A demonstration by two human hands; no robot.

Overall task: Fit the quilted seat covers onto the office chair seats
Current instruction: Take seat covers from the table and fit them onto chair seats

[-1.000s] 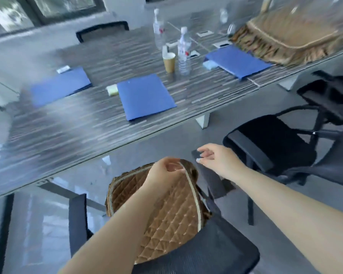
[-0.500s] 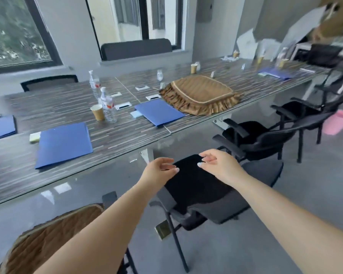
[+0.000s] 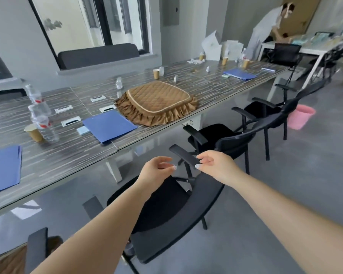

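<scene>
Beyond my hands I see a brown diamond-quilted seat cover with cream piping on a grey-streaked table; blue folder beside it; black chair beneath them.

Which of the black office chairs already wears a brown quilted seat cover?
The black chair at the bottom left corner: a brown quilted cover shows on its seat. The other chairs' seats are bare black.

Covered chair cut off at lower-left edge, mostly hidden.

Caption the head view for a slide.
Empty hands, left and right, reach toward brown quilted seat cover on striped table.
</scene>
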